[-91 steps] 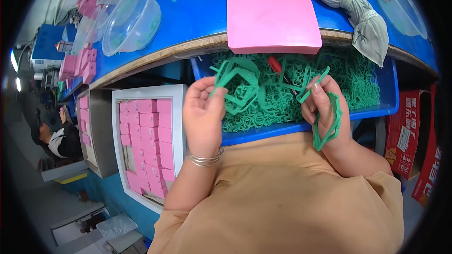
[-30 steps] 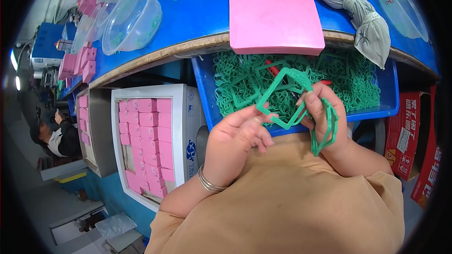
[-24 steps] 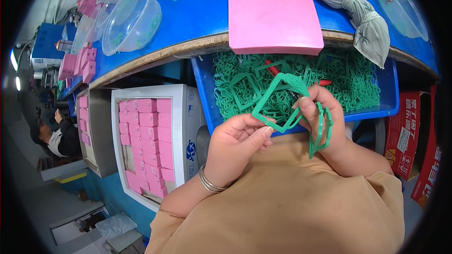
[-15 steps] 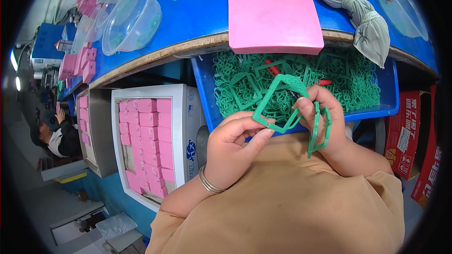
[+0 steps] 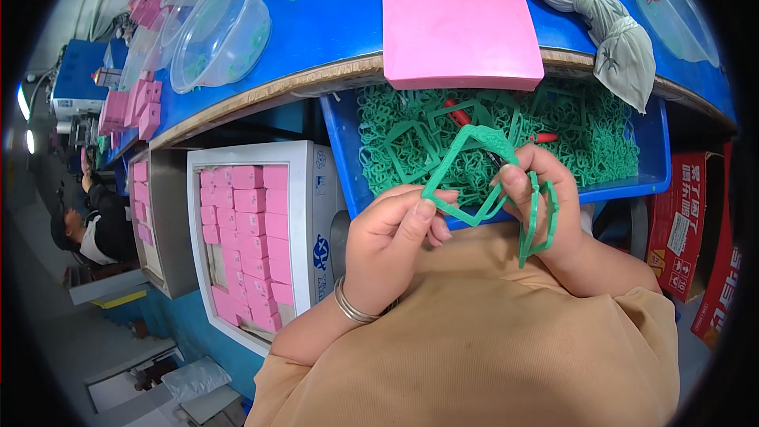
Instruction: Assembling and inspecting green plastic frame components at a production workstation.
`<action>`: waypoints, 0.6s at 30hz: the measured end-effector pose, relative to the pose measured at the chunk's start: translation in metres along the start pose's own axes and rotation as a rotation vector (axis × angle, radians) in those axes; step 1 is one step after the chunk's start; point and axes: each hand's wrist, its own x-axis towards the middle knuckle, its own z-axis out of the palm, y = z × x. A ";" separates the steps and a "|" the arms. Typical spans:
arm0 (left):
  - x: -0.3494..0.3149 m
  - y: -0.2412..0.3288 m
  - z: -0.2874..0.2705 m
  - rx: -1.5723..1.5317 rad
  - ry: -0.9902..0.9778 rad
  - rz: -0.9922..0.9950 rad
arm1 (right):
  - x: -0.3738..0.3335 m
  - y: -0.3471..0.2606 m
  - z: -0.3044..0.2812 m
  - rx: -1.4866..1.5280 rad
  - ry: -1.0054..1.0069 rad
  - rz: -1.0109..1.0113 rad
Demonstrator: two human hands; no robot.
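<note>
A green openwork frame (image 5: 444, 168), squarish with a textured upper corner, is held between both hands above a blue tray (image 5: 617, 192). My left hand (image 5: 395, 225) is closed on its lower left corner, thumb pressed on top against the fingers. My right hand (image 5: 545, 190) pinches its right side between thumb and fingers. A second green frame (image 5: 551, 229) hangs from the right hand's fingers. Partly hidden behind that hand, a red handle (image 5: 543, 138) shows, and another red piece (image 5: 457, 115) lies farther left; I cannot tell whether they belong to one tool.
Tangled green pieces (image 5: 609, 142) fill the tray. A pink block (image 5: 458, 24) overhangs the blue table's edge. Beside it lies a tied grey cloth bag (image 5: 589, 4). Clear bowls (image 5: 225, 35) stand left. Pink blocks (image 5: 251, 224) fill a white box; a red carton (image 5: 688, 221) stands right.
My left thumb has moved up and left onto the frame's corner, and the fingers have curled below it. The right hand has hardly moved. The person at far left has shifted an arm.
</note>
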 end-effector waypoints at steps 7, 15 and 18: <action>0.000 -0.004 -0.001 -0.188 0.000 -0.051 | 0.000 -0.001 0.000 0.018 -0.017 0.009; 0.000 -0.006 -0.002 -0.125 -0.037 -0.025 | 0.000 0.002 -0.001 0.032 -0.016 0.022; 0.000 -0.005 -0.001 -0.138 -0.031 -0.066 | 0.000 0.001 0.000 0.031 -0.004 0.011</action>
